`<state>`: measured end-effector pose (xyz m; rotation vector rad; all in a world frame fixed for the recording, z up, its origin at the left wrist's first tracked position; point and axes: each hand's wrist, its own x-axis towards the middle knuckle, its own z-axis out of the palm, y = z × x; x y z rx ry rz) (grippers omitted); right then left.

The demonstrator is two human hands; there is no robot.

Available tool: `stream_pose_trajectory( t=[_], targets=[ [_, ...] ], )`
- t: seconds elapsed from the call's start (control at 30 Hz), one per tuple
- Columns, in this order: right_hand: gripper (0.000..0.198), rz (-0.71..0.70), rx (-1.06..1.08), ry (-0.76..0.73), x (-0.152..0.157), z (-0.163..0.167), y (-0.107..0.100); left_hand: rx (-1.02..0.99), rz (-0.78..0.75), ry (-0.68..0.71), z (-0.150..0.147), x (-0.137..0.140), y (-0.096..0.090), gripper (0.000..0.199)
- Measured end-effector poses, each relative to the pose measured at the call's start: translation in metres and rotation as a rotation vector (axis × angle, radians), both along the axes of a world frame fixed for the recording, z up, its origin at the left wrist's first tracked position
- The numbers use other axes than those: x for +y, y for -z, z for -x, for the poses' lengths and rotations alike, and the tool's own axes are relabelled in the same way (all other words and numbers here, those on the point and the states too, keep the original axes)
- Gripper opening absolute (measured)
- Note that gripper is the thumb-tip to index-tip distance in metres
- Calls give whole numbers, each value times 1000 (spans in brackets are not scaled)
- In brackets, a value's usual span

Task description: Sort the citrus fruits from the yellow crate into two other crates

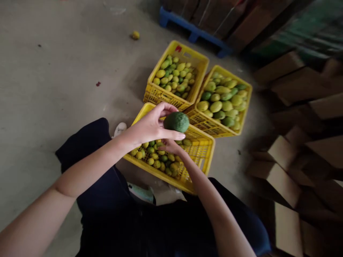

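My left hand [152,125] is closed around a dark green, bumpy-skinned lemon [176,122], raised above the front yellow crate [205,148]. Thumb and fingers grip it from either side. Lower down, my right hand [171,146] reaches into that crate, just over the green and yellow lemons [160,160] lying there. Its fingers look apart, though my left hand hides part of them, and nothing shows in its grasp. The lemons lie mostly in the left and middle of the crate, with bare lattice floor at its right end.
Behind stand two more yellow crates, the left one [150,93] and the right one [245,117], both holding many lemons. A single lemon [135,35] lies on the floor. Cardboard boxes [284,182] crowd the right side, and a blue pallet [194,30] bears stacked boxes at the back.
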<state>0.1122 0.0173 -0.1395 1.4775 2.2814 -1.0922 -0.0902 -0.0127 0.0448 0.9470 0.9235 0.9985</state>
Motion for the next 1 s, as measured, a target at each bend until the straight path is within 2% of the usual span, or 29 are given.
stream_pose_trajectory(
  t=[0.1, 0.17, 0.27, 0.33, 0.47, 0.63, 0.8, 0.9, 1.0],
  targets=[
    [42, -174, 201, 178, 15, -38, -71, 2, -11, 3, -14, 7, 5, 52],
    [46, -289, 402, 318, 9, -59, -115, -20, 14, 8, -26, 9, 8, 51],
    [55, -334, 740, 509, -16, -75, -155, -60, 42, 73, -42, 7, 7, 47],
    [55, -313, 918, 597, -34, -78, -162, -50, 27, 103, -52, 5, 6, 44],
    [47, -216, 1102, 698, -55, -77, -154, -60, 66, 138, -69, 6, 9, 41],
    [51, -111, 1183, 738, -61, -80, -153, -152, 127, 219, -79, 15, 20, 48],
    [48, -4, 1297, 809, -61, -81, -165, -271, 187, 182, -81, 18, 17, 42],
    [48, -11, 1324, 845, -58, -81, -166, -315, 166, 167, -83, 15, 11, 41],
    [49, -63, 1322, 833, -57, -79, -163, -308, 91, 177, -85, 10, 8, 49]
  ],
)
